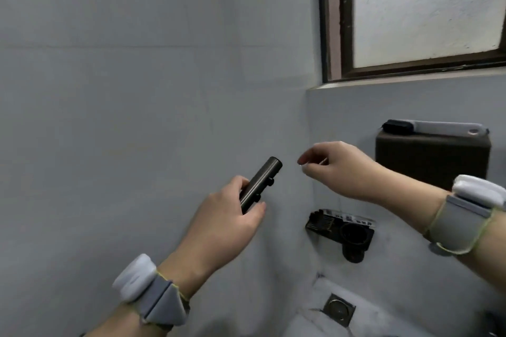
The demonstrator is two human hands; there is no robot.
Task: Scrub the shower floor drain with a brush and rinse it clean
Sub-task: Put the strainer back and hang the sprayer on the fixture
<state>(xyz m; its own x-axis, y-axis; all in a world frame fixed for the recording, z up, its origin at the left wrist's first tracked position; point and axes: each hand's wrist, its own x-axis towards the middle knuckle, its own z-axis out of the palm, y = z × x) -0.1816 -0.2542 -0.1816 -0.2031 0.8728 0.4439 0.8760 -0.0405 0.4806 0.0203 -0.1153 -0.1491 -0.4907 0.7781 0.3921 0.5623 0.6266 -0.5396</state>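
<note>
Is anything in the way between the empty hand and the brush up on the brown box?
Nothing visible blocks it. The right hand hovers in open air, left of and a little below the brush, which lies on top of the brown box. The left hand holds a dark metal cylinder farther left.

Left hand (224,216) grips sprayer (260,183), raised before left wall. Right hand (339,169) just right of sprayer tip, apart from it. Brush (435,128) lies on box (432,159), behind right hand, below window (427,8). Holder (339,230) on wall under right hand. Drain (339,309) in floor, below holder.
</note>
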